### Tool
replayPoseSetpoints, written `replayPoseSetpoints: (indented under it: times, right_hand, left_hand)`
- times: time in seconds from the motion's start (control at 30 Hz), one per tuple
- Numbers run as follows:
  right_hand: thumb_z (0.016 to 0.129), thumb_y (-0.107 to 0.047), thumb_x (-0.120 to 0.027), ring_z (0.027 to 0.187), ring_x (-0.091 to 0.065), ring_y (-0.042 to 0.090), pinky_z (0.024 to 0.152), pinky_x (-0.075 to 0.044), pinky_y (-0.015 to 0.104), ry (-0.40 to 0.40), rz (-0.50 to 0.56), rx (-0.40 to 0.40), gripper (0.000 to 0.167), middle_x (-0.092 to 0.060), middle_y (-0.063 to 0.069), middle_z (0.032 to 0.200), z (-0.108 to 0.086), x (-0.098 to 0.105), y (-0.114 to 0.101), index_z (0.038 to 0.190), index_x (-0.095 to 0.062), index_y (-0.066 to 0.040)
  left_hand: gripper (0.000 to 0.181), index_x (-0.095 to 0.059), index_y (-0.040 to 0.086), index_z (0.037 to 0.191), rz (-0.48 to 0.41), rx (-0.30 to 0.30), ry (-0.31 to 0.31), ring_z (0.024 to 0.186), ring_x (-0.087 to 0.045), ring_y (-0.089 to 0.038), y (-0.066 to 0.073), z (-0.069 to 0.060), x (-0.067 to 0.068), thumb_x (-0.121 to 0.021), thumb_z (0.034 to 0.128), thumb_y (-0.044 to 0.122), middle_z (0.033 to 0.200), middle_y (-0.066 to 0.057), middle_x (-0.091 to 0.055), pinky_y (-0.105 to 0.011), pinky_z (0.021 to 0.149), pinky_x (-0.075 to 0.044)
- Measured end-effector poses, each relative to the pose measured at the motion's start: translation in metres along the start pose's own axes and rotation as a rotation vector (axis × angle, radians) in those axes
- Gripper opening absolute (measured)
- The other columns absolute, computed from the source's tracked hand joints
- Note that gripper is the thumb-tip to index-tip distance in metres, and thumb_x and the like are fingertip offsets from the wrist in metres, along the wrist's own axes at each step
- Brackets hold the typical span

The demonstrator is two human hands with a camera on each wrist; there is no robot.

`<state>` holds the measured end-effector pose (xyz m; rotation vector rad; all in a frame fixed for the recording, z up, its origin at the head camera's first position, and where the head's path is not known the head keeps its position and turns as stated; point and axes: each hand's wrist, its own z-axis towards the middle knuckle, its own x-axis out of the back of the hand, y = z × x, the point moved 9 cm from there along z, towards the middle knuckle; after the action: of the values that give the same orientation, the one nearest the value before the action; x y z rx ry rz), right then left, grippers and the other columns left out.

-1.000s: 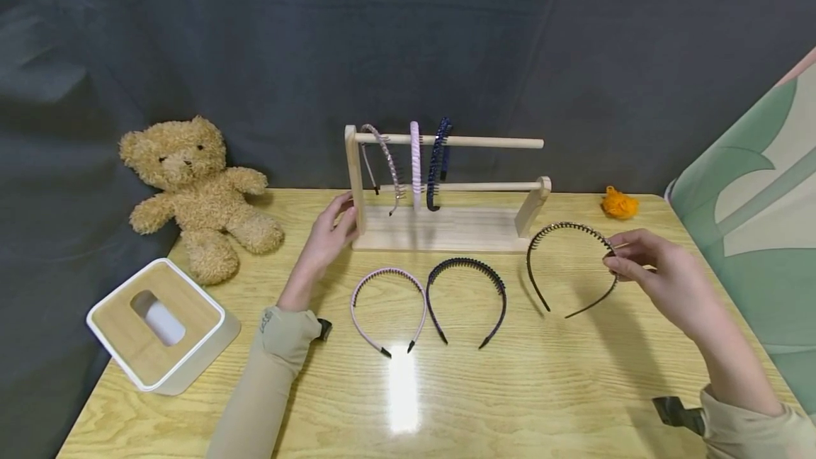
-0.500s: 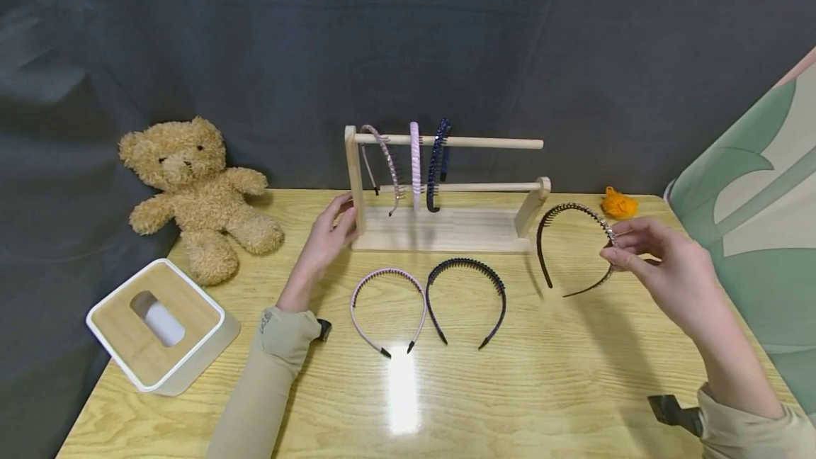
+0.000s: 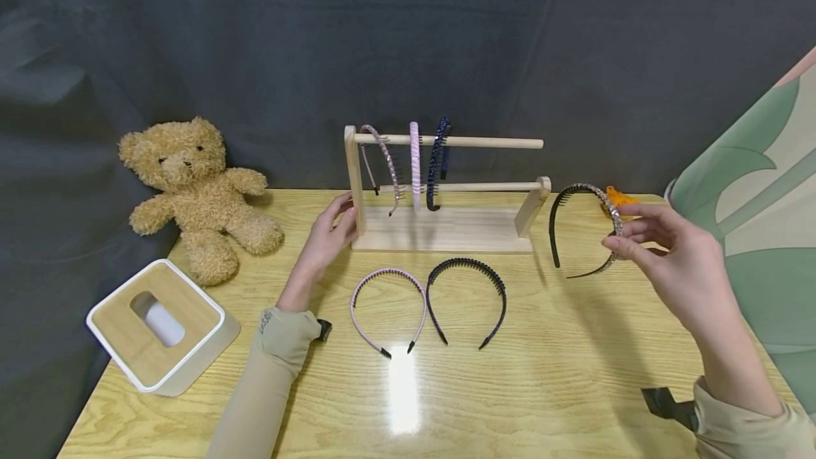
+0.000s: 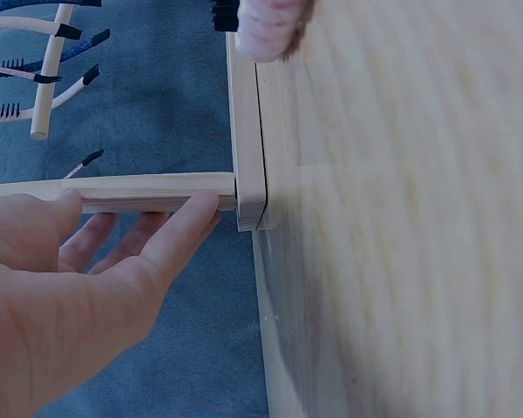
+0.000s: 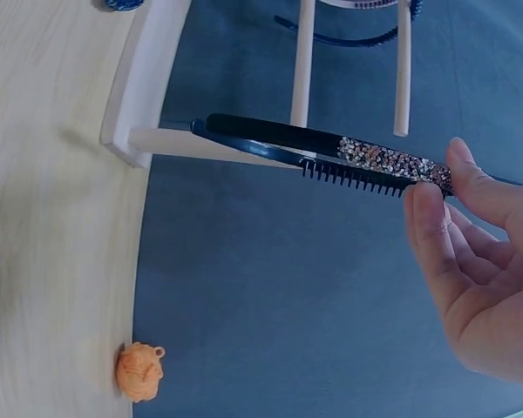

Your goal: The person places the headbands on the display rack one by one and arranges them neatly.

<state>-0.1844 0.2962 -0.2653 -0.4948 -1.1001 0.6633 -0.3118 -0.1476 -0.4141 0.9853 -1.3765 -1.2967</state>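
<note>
A black headband with a glittery sequined section (image 3: 615, 222) is pinched upright between the thumb and fingers of my right hand (image 3: 678, 261), off the rack's right end. Comb teeth line its inner side in the right wrist view. My left hand (image 3: 328, 236) holds the left upright of the wooden headband rack (image 3: 446, 232); in the left wrist view the thumb and fingers (image 4: 187, 231) touch that upright. Hanging on the upper rod are a glittery pink headband (image 3: 390, 161), a lilac headband (image 3: 416, 168) and a dark blue sequined headband (image 3: 437, 161).
A lilac headband (image 3: 354, 310) and a black toothed headband (image 3: 503, 303) lie on the table (image 3: 510, 402) before the rack. At left are a teddy bear (image 3: 204, 197) and a white box with wooden lid (image 3: 191, 367). An orange object (image 3: 618, 198) sits behind the right hand.
My right hand has lifted the glittery black headband up and slightly right, turning its sequined outer face more toward the head view. The left hand and rack have stayed put.
</note>
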Motion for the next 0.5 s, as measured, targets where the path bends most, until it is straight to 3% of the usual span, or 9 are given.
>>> replayPoseSetpoints:
  times: [0.1, 0.5]
  right_hand:
    - [0.091, 0.005, -0.084, 0.084, -0.064, -0.010, 0.078, -0.049, 0.000, 0.008, 0.039, 0.005, 0.039, -0.069, -0.021, 0.090, 0.001, 0.000, -0.005, 0.127, -0.071, -0.002]
    - [0.088, 0.009, -0.085, 0.083, -0.066, -0.006, 0.076, -0.052, 0.002, 0.064, 0.103, -0.031, 0.042, -0.071, -0.020, 0.090, 0.009, 0.002, -0.019, 0.125, -0.071, -0.004]
  left_hand:
    - [0.050, -0.036, 0.006, 0.166, 0.000, 0.003, 0.003, 0.146, -0.046, -0.046, 0.000, 0.000, 0.000, -0.041, 0.1186, 0.022, 0.160, -0.024, -0.040, -0.052, 0.118, -0.045]
    - [0.049, -0.037, 0.006, 0.166, -0.006, 0.005, 0.010, 0.145, -0.046, -0.046, 0.000, -0.001, 0.000, -0.041, 0.1186, 0.021, 0.159, -0.024, -0.041, -0.052, 0.118, -0.045]
